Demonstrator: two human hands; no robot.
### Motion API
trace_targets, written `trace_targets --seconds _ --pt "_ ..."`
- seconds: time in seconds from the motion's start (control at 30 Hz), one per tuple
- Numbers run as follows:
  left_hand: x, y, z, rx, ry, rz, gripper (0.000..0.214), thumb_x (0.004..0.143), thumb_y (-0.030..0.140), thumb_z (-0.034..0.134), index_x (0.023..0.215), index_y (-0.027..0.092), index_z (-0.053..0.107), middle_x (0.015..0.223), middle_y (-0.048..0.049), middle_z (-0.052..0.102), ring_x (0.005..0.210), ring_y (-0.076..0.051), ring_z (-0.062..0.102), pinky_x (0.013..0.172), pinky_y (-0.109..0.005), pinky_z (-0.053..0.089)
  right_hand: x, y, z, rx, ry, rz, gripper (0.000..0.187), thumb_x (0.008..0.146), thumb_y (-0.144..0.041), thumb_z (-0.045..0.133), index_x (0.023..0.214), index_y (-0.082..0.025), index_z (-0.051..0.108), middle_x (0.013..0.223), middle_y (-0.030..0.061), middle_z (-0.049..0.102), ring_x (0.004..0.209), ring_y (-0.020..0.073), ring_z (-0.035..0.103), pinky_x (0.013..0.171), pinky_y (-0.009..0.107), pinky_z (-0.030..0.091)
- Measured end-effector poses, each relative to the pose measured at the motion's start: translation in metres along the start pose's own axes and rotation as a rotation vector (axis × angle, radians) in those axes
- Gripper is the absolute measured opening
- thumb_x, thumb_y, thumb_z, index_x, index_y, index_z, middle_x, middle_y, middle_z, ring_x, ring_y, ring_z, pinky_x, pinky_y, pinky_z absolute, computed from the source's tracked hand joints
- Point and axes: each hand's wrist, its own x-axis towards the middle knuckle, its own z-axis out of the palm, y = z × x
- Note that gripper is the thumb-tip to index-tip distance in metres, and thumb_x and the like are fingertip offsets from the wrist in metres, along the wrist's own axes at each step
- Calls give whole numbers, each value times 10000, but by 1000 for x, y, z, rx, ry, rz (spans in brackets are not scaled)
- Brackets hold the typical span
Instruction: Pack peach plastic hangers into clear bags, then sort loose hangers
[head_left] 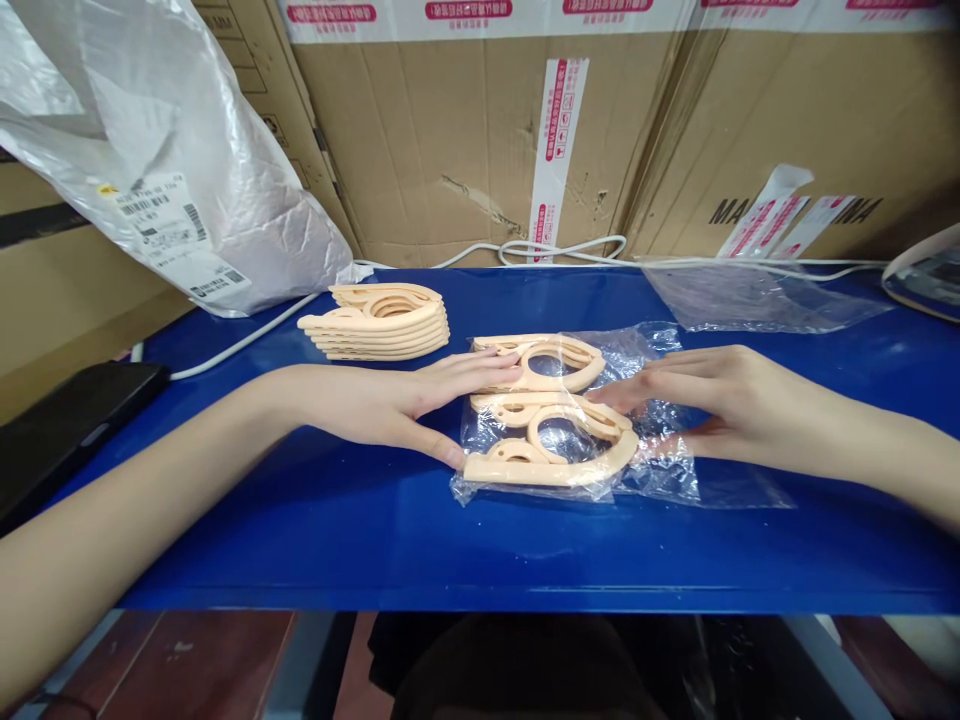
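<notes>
Folding hangers (581,470) in pale peach plastic lie in a clear plastic bag (667,485) on the blue table. They form two groups, one behind the other. My left hand (397,400) rests against their left end, fingers stretched over the rear group and thumb by the front one's lower corner. At the right end, my right hand (705,395) touches the bag and the hangers' rounded ends; its fingers are bent, with the thumb apart from them. Some right fingertips are hard to see through the shiny film. A neat stack of more folding hangers (379,335) sits behind my left hand.
Cardboard boxes (420,140) stand along the back of the blue table (375,560). A white shipping bag (247,200) leans at back left, near a black phone-like device (82,430). A white cable (480,250) and another clear bag (750,298) lie at the rear.
</notes>
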Motion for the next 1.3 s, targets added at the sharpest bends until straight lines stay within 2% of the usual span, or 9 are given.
trace_targets --seconds 0.23,0.4,0.57,0.8,1.0,1.13,1.3 --pt "-1 3 0 4 38 37 864 926 568 601 1607 333 124 1696 -2 67 1571 -245 50 1274 -409 91 0 2 2 66 31 49 381 955 -446 569 1261 -228 632 998 63 759 885 178 734 712 257 550" --pt "-2 5 1 4 38 27 866 927 564 603 1607 322 124 1696 -5 69 1571 -236 53 1273 -400 83 -1 -5 -4 19 -35 82 348 958 -392 573 1256 -221 633 1142 85 746 934 193 733 750 279 551" --pt "-3 5 1 12 52 34 849 934 551 599 1607 293 152 1696 -10 95 1571 -224 58 1272 -389 88 1 -8 -8 -15 -80 100 391 955 -437 568 1281 -229 621 1186 86 733 988 198 727 791 292 563" --pt "-4 4 3 6 55 45 865 926 560 607 1608 277 157 1696 -10 106 1570 -209 65 1272 -386 75 2 -9 -9 -19 -56 121 459 919 -525 593 1295 -266 629 1176 75 739 947 220 740 757 318 582" --pt "-4 6 2 19 58 53 844 935 559 586 1607 294 148 1696 -12 105 1570 -220 72 1269 -407 88 4 -12 -5 -47 -48 119 488 888 -554 620 1258 -237 656 1134 91 735 924 242 739 733 342 581" --pt "-4 6 2 11 58 59 832 936 544 592 1604 294 165 1695 -11 114 1570 -212 78 1267 -396 98 4 -11 -2 -38 -51 112 559 867 -588 633 1326 -270 610 1167 74 725 975 243 735 755 349 590" --pt "-4 4 2 -5 68 76 850 923 542 615 1603 286 175 1695 -6 116 1570 -207 76 1268 -375 109 5 -12 -1 -19 -67 103 556 887 -562 623 1341 -243 598 1236 88 711 1044 231 723 799 335 588"
